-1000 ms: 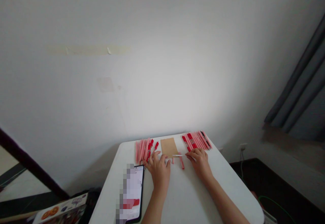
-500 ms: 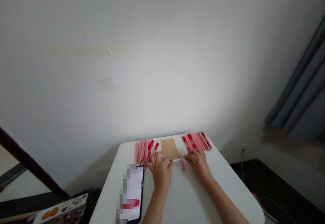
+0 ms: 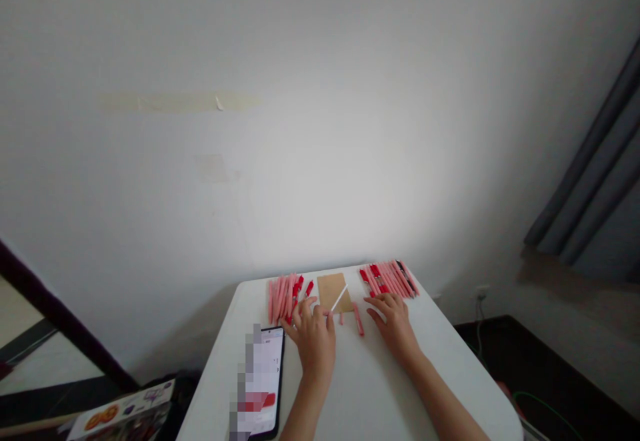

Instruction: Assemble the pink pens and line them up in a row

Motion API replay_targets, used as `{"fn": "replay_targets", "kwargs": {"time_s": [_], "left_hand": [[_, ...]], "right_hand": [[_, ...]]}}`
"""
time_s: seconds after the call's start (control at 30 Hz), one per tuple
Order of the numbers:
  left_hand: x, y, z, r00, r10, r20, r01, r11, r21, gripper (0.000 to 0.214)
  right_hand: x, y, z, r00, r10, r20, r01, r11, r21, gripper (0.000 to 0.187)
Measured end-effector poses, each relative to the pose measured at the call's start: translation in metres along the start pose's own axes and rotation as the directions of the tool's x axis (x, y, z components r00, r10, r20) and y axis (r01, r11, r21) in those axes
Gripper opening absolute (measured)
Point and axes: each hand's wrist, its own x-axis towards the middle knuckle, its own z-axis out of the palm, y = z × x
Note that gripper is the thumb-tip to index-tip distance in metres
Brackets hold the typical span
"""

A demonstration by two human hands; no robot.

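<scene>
My left hand [image 3: 316, 341] is closed at the fingertips on one end of a thin white stick [image 3: 341, 297], which looks like a pen refill. The stick slants up and to the right over a brown card [image 3: 329, 285]. My right hand [image 3: 396, 327] is held over the table with its fingers apart and nothing in them. Between the hands lie a pink pen barrel [image 3: 359, 321] and a short pink piece [image 3: 342, 319], too small to name. Several pink and red pens [image 3: 281, 297] lie beyond my left fingers. A row of pens [image 3: 393, 278] lies beyond my right hand.
A phone [image 3: 267, 387] lies on the white table [image 3: 350, 394], left of my left forearm. The table's back edge runs along a pale wall [image 3: 325, 161]. A printed box [image 3: 120, 414] stands low at the left. Dark curtains [image 3: 595, 181] hang at the right.
The white stick has swung from nearly level to a steep slant across the brown card. My right hand has come away from its end and opened slightly.
</scene>
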Motion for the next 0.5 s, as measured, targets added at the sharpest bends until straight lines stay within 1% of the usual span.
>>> {"fn": "replay_targets", "kwargs": {"time_s": [0.1, 0.2, 0.37, 0.5], "left_hand": [[-0.007, 0.001, 0.000, 0.999, -0.003, -0.051, 0.006, 0.998, 0.056, 0.013], [-0.013, 0.000, 0.004, 0.999, 0.010, -0.052, -0.005, 0.995, 0.104, 0.016], [-0.020, -0.001, 0.009, 1.000, 0.026, -0.003, -0.025, 0.990, 0.142, 0.024], [-0.022, -0.001, 0.010, 0.999, 0.020, 0.043, -0.027, 0.988, 0.154, 0.018]], "right_hand": [[0.000, 0.001, 0.000, 1.000, 0.005, 0.007, -0.005, 1.000, 0.006, 0.025], [0.000, 0.001, 0.000, 1.000, 0.007, 0.008, -0.007, 1.000, 0.002, 0.025], [0.000, 0.000, -0.001, 1.000, 0.010, 0.012, -0.010, 1.000, 0.010, 0.024], [0.000, -0.001, -0.002, 1.000, 0.017, 0.011, -0.018, 1.000, 0.011, 0.024]]}}
